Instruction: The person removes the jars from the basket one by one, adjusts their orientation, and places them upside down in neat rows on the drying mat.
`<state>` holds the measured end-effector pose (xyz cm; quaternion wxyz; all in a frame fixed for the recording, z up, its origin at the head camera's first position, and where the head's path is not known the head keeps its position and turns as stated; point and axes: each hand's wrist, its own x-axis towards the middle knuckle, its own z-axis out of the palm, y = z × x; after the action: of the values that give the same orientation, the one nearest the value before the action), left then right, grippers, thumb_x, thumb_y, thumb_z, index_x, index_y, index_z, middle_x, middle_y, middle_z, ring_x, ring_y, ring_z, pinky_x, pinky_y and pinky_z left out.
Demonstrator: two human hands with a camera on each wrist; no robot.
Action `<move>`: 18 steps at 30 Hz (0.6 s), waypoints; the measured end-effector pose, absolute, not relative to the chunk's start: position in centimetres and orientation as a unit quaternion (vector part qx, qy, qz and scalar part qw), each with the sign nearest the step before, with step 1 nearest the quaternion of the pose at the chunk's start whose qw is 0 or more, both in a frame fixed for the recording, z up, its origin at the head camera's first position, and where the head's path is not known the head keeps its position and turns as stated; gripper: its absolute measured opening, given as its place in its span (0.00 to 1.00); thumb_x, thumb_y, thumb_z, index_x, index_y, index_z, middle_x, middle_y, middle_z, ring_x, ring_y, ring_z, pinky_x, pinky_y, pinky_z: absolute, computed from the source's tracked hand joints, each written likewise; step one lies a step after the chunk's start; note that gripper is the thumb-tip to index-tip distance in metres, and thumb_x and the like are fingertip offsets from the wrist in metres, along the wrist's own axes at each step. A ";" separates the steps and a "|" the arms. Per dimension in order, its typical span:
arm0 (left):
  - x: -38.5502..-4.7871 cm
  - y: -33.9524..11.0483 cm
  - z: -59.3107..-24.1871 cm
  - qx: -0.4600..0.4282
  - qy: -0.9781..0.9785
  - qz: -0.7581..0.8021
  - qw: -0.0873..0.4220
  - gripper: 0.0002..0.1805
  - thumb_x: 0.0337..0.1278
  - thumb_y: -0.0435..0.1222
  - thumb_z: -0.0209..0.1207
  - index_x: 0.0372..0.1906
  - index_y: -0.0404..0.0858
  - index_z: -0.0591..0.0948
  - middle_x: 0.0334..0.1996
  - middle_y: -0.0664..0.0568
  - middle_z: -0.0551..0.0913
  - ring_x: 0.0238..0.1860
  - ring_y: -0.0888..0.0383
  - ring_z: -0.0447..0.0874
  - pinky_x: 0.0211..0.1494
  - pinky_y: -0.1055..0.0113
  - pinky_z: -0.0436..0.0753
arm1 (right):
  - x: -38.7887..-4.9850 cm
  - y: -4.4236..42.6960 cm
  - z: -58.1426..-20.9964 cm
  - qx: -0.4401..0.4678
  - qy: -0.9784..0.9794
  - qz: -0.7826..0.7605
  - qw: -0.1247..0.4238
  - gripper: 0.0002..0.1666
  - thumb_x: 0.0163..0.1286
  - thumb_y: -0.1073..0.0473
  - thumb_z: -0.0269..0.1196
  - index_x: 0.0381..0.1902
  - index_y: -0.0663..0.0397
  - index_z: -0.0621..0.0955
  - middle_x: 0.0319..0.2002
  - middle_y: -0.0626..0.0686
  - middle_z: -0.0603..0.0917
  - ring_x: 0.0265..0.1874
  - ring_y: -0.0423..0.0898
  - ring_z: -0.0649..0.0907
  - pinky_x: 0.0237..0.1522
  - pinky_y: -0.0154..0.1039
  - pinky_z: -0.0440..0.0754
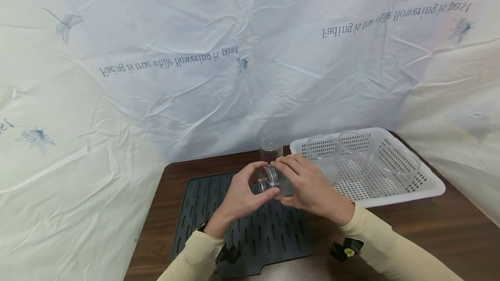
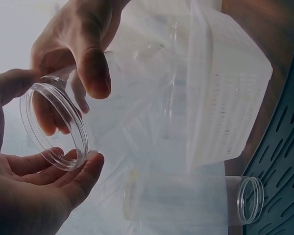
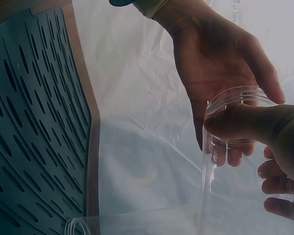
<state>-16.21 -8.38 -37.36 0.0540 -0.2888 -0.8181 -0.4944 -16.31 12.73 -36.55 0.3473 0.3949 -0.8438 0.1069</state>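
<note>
Above the dark mat, both hands hold one clear, see-through jar [image 1: 271,178] [image 2: 54,125] [image 3: 235,117], tilted on its side. The left hand [image 1: 243,191] [image 2: 39,181] [image 3: 220,68] curls its fingers and thumb round the rim end. On the jar's other side, the right hand [image 1: 308,185] [image 2: 81,44] [image 3: 279,137] grips the body, its thumb near the rim in the right wrist view. Behind the hands stands a second clear jar [image 1: 271,147] [image 2: 186,198] [image 3: 137,223], upside down or upright, I cannot tell which.
A white perforated basket [image 1: 429,187] [image 2: 235,93] with several clear jars [image 1: 398,161] stands at the right of the brown table [image 1: 394,216]. The dark slotted drying mat [image 1: 269,240] [image 2: 284,161] [image 3: 34,127] lies under and left of the hands. A printed sheet [image 1: 234,21] hangs behind.
</note>
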 end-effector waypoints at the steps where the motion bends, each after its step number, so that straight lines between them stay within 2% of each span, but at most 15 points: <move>1: -16.2 -8.4 -37.4 -0.290 -0.817 -0.496 0.057 0.33 0.55 0.44 0.68 0.65 0.43 0.72 0.58 0.53 0.77 0.55 0.56 0.81 0.56 0.60 0.82 | -16.3 12.7 -36.6 0.394 -0.844 0.106 0.347 0.57 0.31 0.38 0.83 0.59 0.59 0.77 0.52 0.56 0.80 0.53 0.53 0.77 0.54 0.50 0.80; 10: -16.4 -8.3 -37.3 -0.294 -0.814 -0.496 0.071 0.32 0.54 0.43 0.70 0.64 0.40 0.74 0.56 0.53 0.79 0.53 0.57 0.81 0.56 0.63 0.83 | -16.2 12.9 -36.6 0.388 -0.850 0.113 0.338 0.58 0.32 0.38 0.83 0.60 0.59 0.75 0.53 0.57 0.80 0.53 0.52 0.77 0.54 0.49 0.80; 18: -16.3 -8.9 -37.1 -0.298 -0.817 -0.487 0.082 0.31 0.53 0.43 0.70 0.63 0.45 0.75 0.55 0.54 0.79 0.53 0.56 0.81 0.55 0.61 0.83 | -16.4 14.6 -35.7 0.400 -0.855 0.176 0.280 0.58 0.39 0.32 0.78 0.64 0.58 0.74 0.57 0.55 0.78 0.56 0.52 0.77 0.53 0.51 0.81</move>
<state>-16.28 -8.89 -37.12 0.0816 -0.2982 -0.8170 -0.4868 -16.44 14.59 -35.74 0.2802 0.3995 -0.8550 0.1756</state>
